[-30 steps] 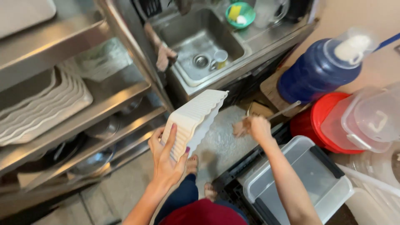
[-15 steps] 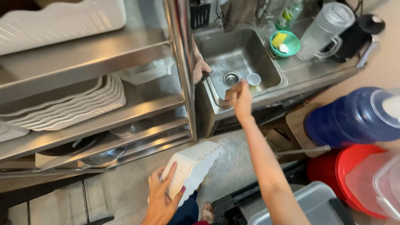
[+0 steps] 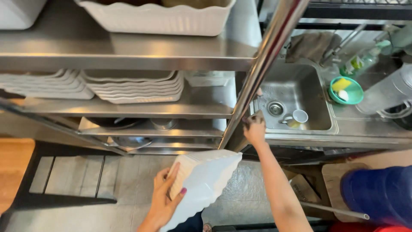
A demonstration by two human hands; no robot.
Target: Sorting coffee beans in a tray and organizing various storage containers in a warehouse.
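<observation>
Hands: left hand [image 3: 165, 202] clamped on white scalloped dish [image 3: 201, 180], right hand [image 3: 254, 129] gripping steel sink's rim [image 3: 334, 135].

The rack shelves [image 3: 128, 51] at upper left are brushed metal with a dull sheen, and the sink [image 3: 296, 92] at upper right is the same steel, wet and scuffed. The scalloped dish [image 3: 206, 176] at lower centre looks like smooth white plastic or ceramic (which one cannot be told), as do the stacked plates [image 3: 133, 88]. A matt grey cloth [image 3: 311, 45] hangs above the sink. The small green bowl [image 3: 347, 92] is glossy plastic. The floor [image 3: 73, 176] is matt tile.
</observation>
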